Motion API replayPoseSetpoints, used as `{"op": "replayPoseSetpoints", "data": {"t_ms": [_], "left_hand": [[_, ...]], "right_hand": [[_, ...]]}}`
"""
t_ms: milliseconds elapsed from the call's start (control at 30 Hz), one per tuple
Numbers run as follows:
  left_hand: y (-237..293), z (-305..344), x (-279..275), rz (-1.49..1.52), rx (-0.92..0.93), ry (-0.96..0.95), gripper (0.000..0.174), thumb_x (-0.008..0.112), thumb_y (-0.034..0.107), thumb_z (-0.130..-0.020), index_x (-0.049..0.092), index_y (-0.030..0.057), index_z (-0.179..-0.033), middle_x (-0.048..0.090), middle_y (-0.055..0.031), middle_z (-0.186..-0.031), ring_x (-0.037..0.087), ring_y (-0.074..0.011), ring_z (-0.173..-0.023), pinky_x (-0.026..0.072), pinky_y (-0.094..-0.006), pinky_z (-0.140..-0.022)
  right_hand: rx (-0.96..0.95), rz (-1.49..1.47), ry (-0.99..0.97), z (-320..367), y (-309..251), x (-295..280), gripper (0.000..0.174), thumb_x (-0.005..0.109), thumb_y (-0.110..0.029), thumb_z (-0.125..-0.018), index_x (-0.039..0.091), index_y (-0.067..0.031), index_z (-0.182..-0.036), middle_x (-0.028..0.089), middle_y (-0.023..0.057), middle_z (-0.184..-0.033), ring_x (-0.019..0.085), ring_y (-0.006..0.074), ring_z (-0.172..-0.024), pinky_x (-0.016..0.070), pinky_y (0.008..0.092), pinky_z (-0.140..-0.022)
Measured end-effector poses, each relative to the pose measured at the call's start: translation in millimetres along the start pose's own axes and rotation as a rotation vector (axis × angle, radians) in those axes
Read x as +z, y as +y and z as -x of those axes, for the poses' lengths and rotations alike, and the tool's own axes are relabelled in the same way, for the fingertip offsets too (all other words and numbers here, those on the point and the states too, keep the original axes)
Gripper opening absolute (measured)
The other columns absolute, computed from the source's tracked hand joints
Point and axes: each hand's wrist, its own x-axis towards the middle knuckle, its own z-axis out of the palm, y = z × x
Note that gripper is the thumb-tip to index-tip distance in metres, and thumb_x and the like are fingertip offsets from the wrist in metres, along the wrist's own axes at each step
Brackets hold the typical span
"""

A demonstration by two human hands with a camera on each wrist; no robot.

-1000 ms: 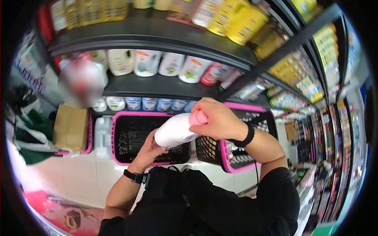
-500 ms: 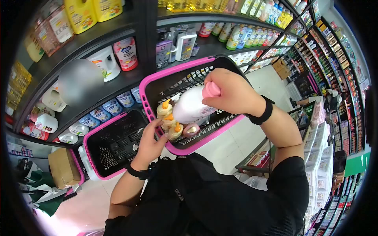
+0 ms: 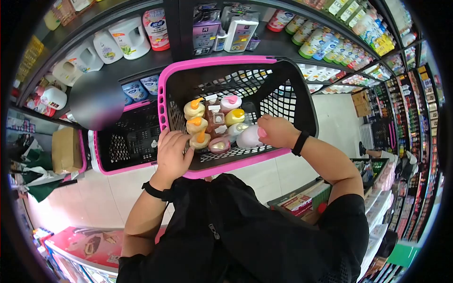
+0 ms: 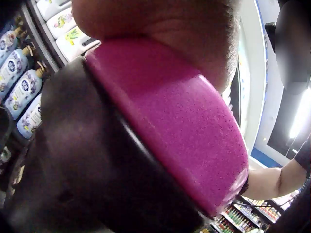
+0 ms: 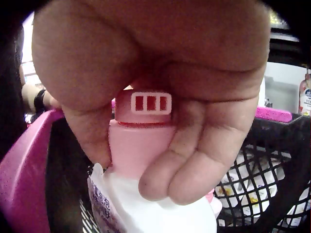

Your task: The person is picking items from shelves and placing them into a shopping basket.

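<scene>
A basket with a pink rim holds several bottles, among them cream pump bottles with orange tops at its left. My right hand pinches the pink cap of a white bottle, which leans inside the basket at the right end of the group. In the right wrist view, thumb and fingers lie on either side of the cap. My left hand rests over the basket's near left corner, fingers loosely extended beside the pump bottles. The left wrist view has its palm against the pink rim; its fingers are hidden there.
A second black basket with a pink rim stands at the left, a cardboard box beyond it. Shelves of bottles run behind both baskets. Boxes lie near my right elbow.
The view has swung right to the fuller basket. My right hand has lowered the white bottle into it. My left hand has left the bottle's base and come down on the basket's corner.
</scene>
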Motion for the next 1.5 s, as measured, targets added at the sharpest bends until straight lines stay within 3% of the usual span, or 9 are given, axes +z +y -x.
{"op": "replayPoseSetpoints", "data": {"t_ms": [167,300,533,700,933,1100,1300,1500], "left_hand": [[3,-2,2,-0.008,-0.016,0.030,0.028,0.072,0.012,-0.074,0.068,0.0037,-0.099,0.068,-0.0121,-0.099,0.062,-0.0305,-0.103,0.0372,-0.0495,-0.108],[3,0,1,-0.005,-0.022,0.038,0.027,0.072,0.011,-0.073,0.068,0.0033,-0.099,0.068,-0.0125,-0.098,0.062,-0.0301,-0.101,0.0377,-0.0494,-0.107],[1,-3,3,0.010,-0.058,0.032,0.025,0.071,0.012,-0.073,0.069,0.0044,-0.097,0.068,-0.0116,-0.094,0.063,-0.0292,-0.099,0.0386,-0.0489,-0.107],[1,-5,1,0.022,-0.067,0.024,0.023,0.071,0.011,-0.073,0.069,0.0055,-0.094,0.068,-0.0109,-0.093,0.063,-0.0289,-0.099,0.0388,-0.0487,-0.106],[0,-6,1,0.010,-0.072,0.003,0.022,0.071,0.011,-0.072,0.069,0.0061,-0.093,0.067,-0.0107,-0.092,0.063,-0.0292,-0.099,0.0390,-0.0490,-0.107],[0,-5,1,0.011,-0.060,0.016,0.022,0.072,0.011,-0.072,0.069,0.0060,-0.093,0.067,-0.0102,-0.091,0.062,-0.0289,-0.098,0.0391,-0.0492,-0.107],[-2,-1,-1,0.034,-0.021,0.003,0.020,0.073,0.013,-0.073,0.069,0.0079,-0.092,0.067,-0.0069,-0.090,0.062,-0.0260,-0.098,0.0382,-0.0483,-0.108],[-19,2,-20,0.272,0.058,-0.011,0.022,0.074,0.015,-0.076,0.068,0.0064,-0.096,0.067,-0.0114,-0.101,0.061,-0.0320,-0.109,0.0398,-0.0486,-0.106]], "right_hand": [[-0.025,-0.041,-0.122,-21,15,25,0.035,0.071,-0.020,-0.075,0.056,-0.0015,-0.100,0.061,0.0201,-0.105,0.065,0.0397,-0.089,0.0538,0.0477,-0.079],[-0.052,-0.026,-0.243,-41,19,43,0.033,0.072,-0.019,-0.074,0.056,-0.0028,-0.098,0.060,0.0210,-0.103,0.065,0.0389,-0.090,0.0530,0.0476,-0.078],[-0.089,-0.098,-0.254,-65,44,81,0.029,0.070,-0.016,-0.075,0.056,-0.0045,-0.097,0.059,0.0203,-0.102,0.063,0.0385,-0.093,0.0509,0.0476,-0.080],[0.039,-0.063,-0.405,-84,42,102,0.042,0.073,-0.021,-0.075,0.055,-0.0014,-0.107,0.058,0.0228,-0.111,0.062,0.0409,-0.104,0.0510,0.0476,-0.088],[0.006,-0.072,-0.394,-98,61,137,0.044,0.073,-0.022,-0.075,0.055,-0.0022,-0.109,0.058,0.0233,-0.114,0.062,0.0404,-0.105,0.0512,0.0469,-0.089],[-0.046,-0.016,-0.402,-102,61,148,0.051,0.079,-0.028,-0.073,0.055,0.0003,-0.109,0.061,0.0221,-0.111,0.064,0.0393,-0.103,0.0525,0.0458,-0.088],[-0.086,0.035,-0.458,-105,54,137,0.048,0.080,-0.035,-0.073,0.060,-0.0035,-0.104,0.067,0.0189,-0.102,0.067,0.0373,-0.096,0.0543,0.0471,-0.082],[-0.051,0.090,-0.482,-102,49,134,0.050,0.075,-0.043,-0.079,0.062,-0.0031,-0.106,0.069,0.0216,-0.104,0.067,0.0390,-0.097,0.0536,0.0475,-0.085]]}}
